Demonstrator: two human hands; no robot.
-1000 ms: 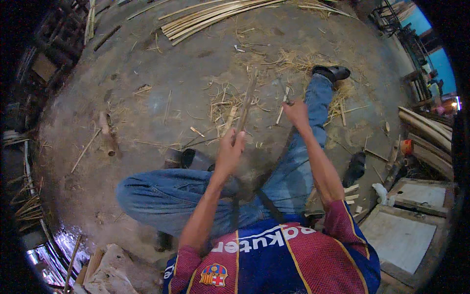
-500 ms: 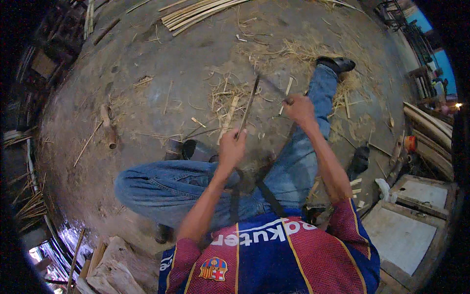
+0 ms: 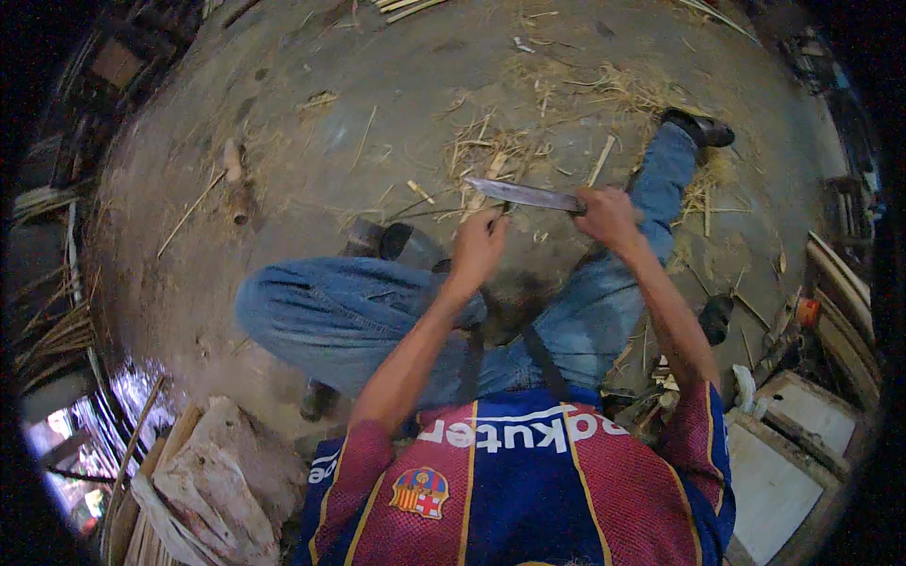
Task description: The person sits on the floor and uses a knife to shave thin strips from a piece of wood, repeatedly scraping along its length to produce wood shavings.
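My right hand [image 3: 609, 217] grips the handle of a long knife [image 3: 524, 194] whose blade points left, level over my lap. My left hand [image 3: 478, 245] pinches a thin bamboo strip [image 3: 507, 206] just under the blade's middle; most of the strip is hidden by the hand and blade. I sit on the ground in blue jeans, left knee [image 3: 274, 302] bent outward, right leg stretched out with a dark shoe [image 3: 698, 127] at its end.
Bamboo shavings and slivers [image 3: 491, 151] litter the dirt floor ahead. Split bamboo strips [image 3: 406, 8] lie at the far edge. A short stick [image 3: 236, 184] lies at left. Wood blocks [image 3: 217, 472] sit at lower left, flat boards [image 3: 783, 453] and tools at right.
The knife has swung from pointing away and upright to lying level with its blade to the left. My left hand has moved up to meet the blade; the view has tilted closer.
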